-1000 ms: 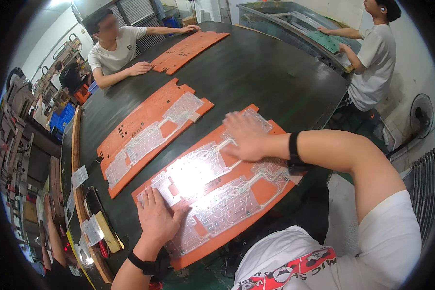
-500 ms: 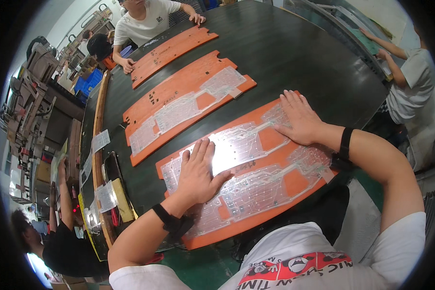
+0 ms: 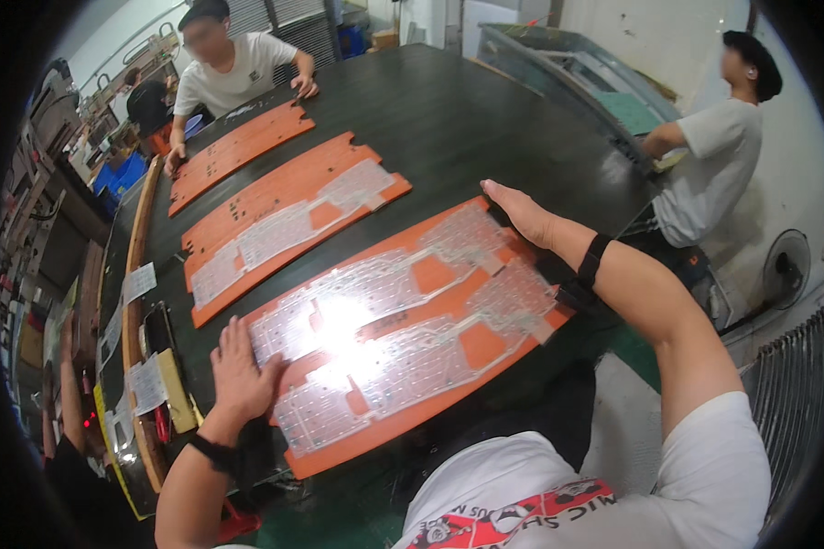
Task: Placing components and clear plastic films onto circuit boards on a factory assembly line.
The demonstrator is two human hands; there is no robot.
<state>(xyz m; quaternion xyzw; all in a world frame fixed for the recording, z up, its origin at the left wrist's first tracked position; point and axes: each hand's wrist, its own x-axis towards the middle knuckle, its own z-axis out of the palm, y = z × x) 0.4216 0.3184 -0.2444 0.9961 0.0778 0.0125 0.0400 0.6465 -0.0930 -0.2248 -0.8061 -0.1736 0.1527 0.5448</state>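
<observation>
A long orange board (image 3: 435, 274) lies across the dark table (image 3: 467, 119) in front of me, covered by clear shiny film sheets (image 3: 384, 302) with printed tracks. My left hand (image 3: 240, 368) lies flat with fingers spread on the board's near left end, touching the film. My right hand (image 3: 520, 210) rests edge-on at the board's far right corner, fingers straight and together. Each wrist wears a black band. Neither hand holds anything.
Two more orange boards (image 3: 284, 224) (image 3: 238, 146) lie farther along the table. A person in a white shirt (image 3: 229, 64) works at the far board. Another person (image 3: 714, 174) stands at the right beside a glass-topped bench (image 3: 568, 73). A shelf with labels (image 3: 142, 366) runs along the left edge.
My left hand has slid from the middle of the film back to the board's left end. My right hand moved off the film to the board's far right corner.
</observation>
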